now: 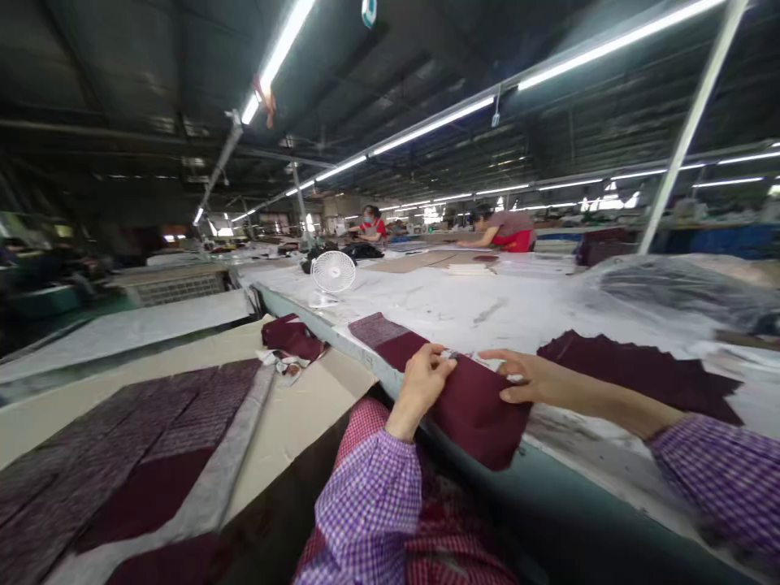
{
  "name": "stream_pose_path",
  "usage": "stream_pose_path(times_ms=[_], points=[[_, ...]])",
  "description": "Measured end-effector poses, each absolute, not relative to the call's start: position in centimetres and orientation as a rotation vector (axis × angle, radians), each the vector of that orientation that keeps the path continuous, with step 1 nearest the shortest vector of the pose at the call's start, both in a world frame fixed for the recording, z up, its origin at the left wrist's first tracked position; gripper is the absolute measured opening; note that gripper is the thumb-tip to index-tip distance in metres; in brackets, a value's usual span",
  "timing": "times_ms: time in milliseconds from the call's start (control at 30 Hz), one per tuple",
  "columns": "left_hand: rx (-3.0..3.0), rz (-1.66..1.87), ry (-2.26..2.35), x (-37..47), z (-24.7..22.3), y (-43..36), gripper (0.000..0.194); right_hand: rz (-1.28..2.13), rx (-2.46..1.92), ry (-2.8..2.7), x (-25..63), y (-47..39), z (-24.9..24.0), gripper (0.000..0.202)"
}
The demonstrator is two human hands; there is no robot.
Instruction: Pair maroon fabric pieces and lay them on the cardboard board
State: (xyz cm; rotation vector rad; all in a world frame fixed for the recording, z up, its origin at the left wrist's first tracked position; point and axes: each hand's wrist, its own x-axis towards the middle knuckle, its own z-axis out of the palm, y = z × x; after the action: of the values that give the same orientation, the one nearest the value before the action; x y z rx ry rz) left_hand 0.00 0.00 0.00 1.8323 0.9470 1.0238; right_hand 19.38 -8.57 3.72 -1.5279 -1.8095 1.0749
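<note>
Left hand (420,382) is pinching the upper edge of the maroon cloth (478,410), thumb meeting fingertips. The cloth is sitting at the table's (426,296) front edge, its lower part hanging over the side.

From the left: speckled pieces (158,422) with plain maroon ends are lying flat in a row on the cream board (305,414). Judged as progress, these are looking like the set-down portion. Crumpled maroon fabric (292,337) and white scraps (289,370) are occupying the board's far end. A dark gap is separating the board from the table. A white fan (333,272) is standing near the table's left edge, limiting room there.

Nearer, a speckled section (378,327) is lying just beyond the left hand; cannot tell whether it is joined to the held cloth. That cloth is not yet lying flat, so its handling is appearing unfinished.

Right hand (527,378) is reaching over the cloth's right side, thumb and forefinger parted; it is not visibly clamping anything. White tabletop is stretching beyond both hands, offering room forward. Farther right, a fanned maroon stack (634,374) is resting untouched, possibly the remaining portion; its forearm-side edge is narrowing sideways room.
</note>
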Motion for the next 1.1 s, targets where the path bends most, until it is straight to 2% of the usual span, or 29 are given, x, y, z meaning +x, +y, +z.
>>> stream_pose_path(times_ms=[200,300,367,433,500,567,833,1100], points=[[2.051,0.989,1.074,2.6,0.0,0.2,0.023,1.225,-1.619,-1.561,20.5,-9.5,3.8,0.076],[2.278,0.893,1.039,4.6,-0.2,0.6,0.019,1.309,-1.657,-1.664,21.2,-9.8,4.2,0.072],[2.372,0.846,0.993,5.7,-0.5,0.5,0.017,1.126,-1.792,-1.797,21.9,-9.5,4.3,0.061],[2.431,0.815,0.953,6.3,-0.7,0.4,0.017,0.761,-1.927,-1.924,22.5,-8.7,4.1,0.045],[2.491,0.794,0.924,6.5,-0.8,0.1,0.019,0.391,-1.925,-2.067,23.0,-7.6,3.7,0.031],[2.54,0.781,0.895,6.4,-0.9,-0.1,0.023,0.175,-1.831,-2.207,23.2,-6.6,3.4,0.025],[2.785,0.725,0.897,6.3,-0.7,-0.3,0.027,-0.086,-1.64,-2.455,23.1,-4.7,3.1,0.021],[2.777,0.714,0.915,6.0,-0.7,-0.3,0.025,-0.134,-1.631,-2.454,23.1,-4.6,1.9,0.016]])
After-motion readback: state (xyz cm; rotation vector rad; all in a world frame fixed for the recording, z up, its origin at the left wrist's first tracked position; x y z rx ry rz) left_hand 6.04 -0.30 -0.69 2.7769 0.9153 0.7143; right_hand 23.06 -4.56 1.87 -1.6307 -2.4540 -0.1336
